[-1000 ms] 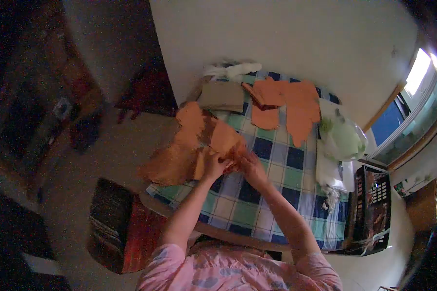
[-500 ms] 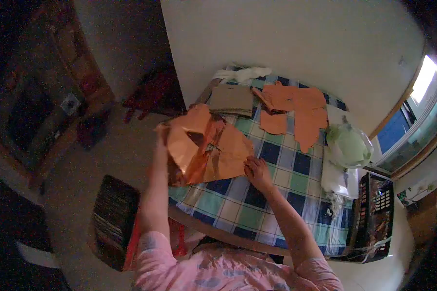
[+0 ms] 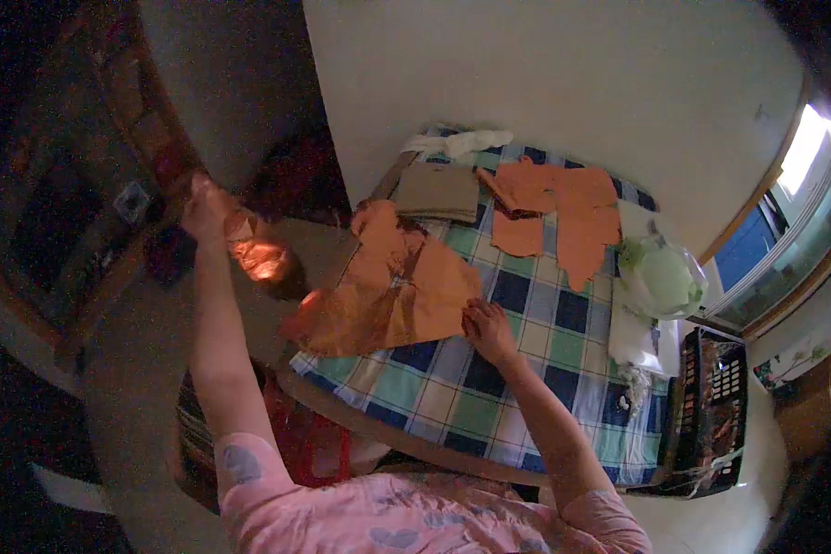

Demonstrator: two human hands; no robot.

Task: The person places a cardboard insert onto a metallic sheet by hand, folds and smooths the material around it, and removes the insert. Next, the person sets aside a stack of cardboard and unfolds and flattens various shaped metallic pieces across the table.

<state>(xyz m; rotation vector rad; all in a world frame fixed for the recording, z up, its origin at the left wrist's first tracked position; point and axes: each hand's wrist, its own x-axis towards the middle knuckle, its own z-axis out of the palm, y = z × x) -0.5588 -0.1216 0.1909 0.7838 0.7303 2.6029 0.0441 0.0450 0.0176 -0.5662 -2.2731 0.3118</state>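
Note:
My left hand (image 3: pixel 208 210) is stretched far out to the left, closed on a crinkled, shiny copper-coloured foil (image 3: pixel 260 257) that hangs from it over the floor. Across the near left part of the table lies a large irregular orange-copper sheet (image 3: pixel 434 286), with a darker shiny patch in it. At this sheet's right edge, my right hand (image 3: pixel 487 328) has its fingers curled and pressed together on it. Whether the foil joins the sheet I cannot tell. Farther back lie matte orange pieces with ragged edges (image 3: pixel 586 217).
A checked cloth (image 3: pixel 526 406) covers the table. On it are a stack of brownish-grey sheets (image 3: pixel 437 192), a white bundle (image 3: pixel 471 142) and a pale green plastic bag (image 3: pixel 663 277). A black crate (image 3: pixel 711 406) stands at the right, and a red bag (image 3: pixel 309 439) below the front edge.
My left hand has swung out left and away from the table with the shiny foil. The sheet's left part now lies flatter. My right hand has stayed at its right edge.

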